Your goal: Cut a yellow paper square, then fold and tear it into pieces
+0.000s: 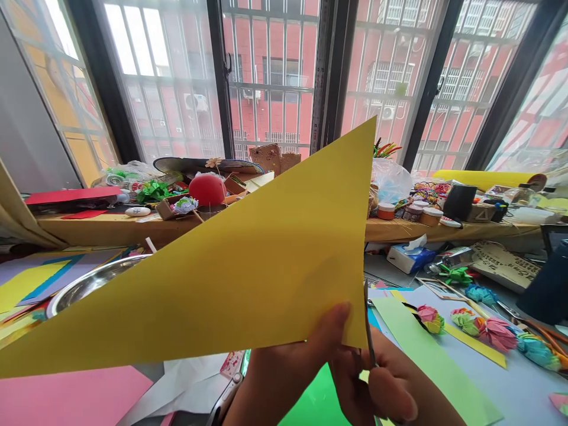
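A large sheet of yellow paper [266,260] stands raised across the middle of the view, with one pointed corner up at the right. My left hand [306,352] grips its lower edge near the right corner, thumb on the near face. Scissors [369,331] are in my right hand [381,378], their blades upright along the paper's right edge. Whether the blades are closed on the paper, I cannot tell. Part of my right hand is hidden behind my left wrist and the sheet. Below my hands lies a bright green surface [310,396].
Pink paper [66,396] and crumpled white paper [186,384] lie at the lower left, near a metal bowl [97,278]. Several folded paper flowers [494,334] and light green paper [430,355] rest at right. A crowded sill [399,229] runs below the barred windows.
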